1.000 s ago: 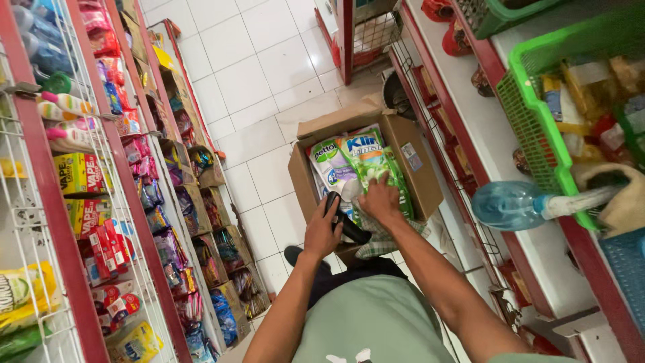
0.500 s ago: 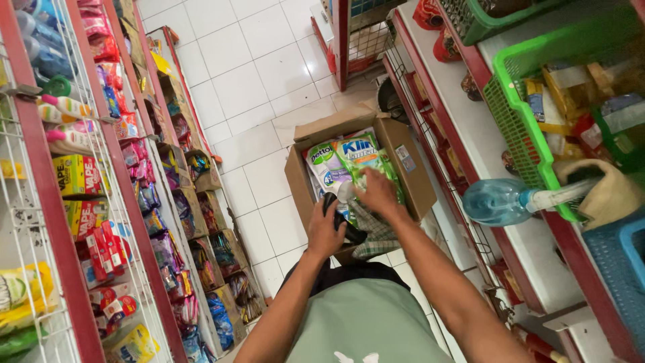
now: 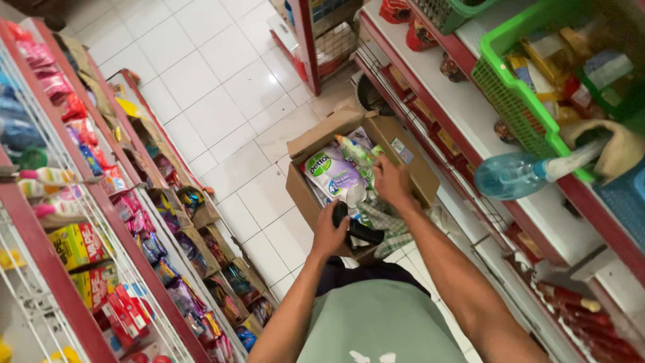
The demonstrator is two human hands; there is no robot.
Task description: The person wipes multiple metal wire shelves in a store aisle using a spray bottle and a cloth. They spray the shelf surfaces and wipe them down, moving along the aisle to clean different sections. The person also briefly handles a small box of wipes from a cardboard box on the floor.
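Brown cardboard box (image 3: 403, 144) stands open on the white tiled floor (image 3: 201, 87) in the aisle, flaps up, its long axis running from lower left to upper right in the head view. Refill pouches lie inside: a white and purple pouch (image 3: 334, 176) with its spout end toward the lower right, and a green and white pouch (image 3: 356, 149) beside it, further in. Right hand (image 3: 392, 180) reaches into the box, palm down, fingers curled on the pouches; whether they are clamped on one cannot be told. Forearm extends straight from lower right. Left hand (image 3: 329, 235) sits at the box's near edge, closed around a black handheld device (image 3: 355, 227), whose long axis lies roughly level, pointing right. Checked cloth (image 3: 393, 225) lies under the right wrist. Red shelf rack (image 3: 101, 222) of packets stands at left; green basket (image 3: 510, 87) and clear spray bottle (image 3: 517, 173) rest on the right-hand shelf
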